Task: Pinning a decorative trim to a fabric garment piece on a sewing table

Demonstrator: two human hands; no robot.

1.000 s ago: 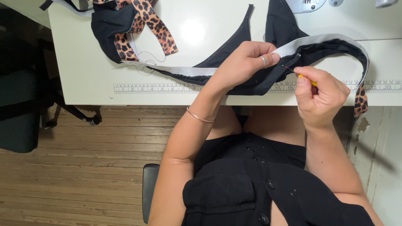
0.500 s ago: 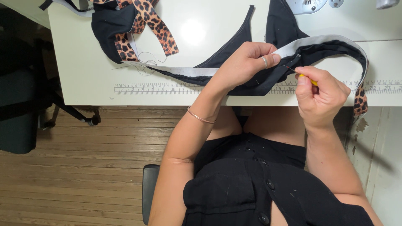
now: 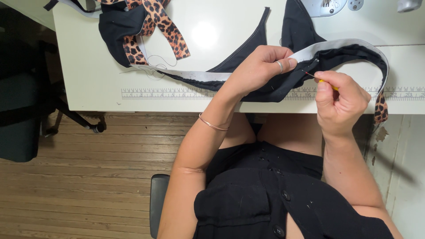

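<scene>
Across my white desk (image 3: 79, 88) runs a printed ruler strip (image 3: 177, 93), a leopard-print and black fabric bundle (image 3: 133, 31) lies at its far left, a dark chair (image 3: 20, 115) stands on the wooden floor (image 3: 88, 177) beside me.

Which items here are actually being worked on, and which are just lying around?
In use: left hand gripping the black fabric piece with white band; right hand holding a small yellow-handled tool.

Lying about: leopard-print and black garment, loose thread, printed ruler.
</scene>
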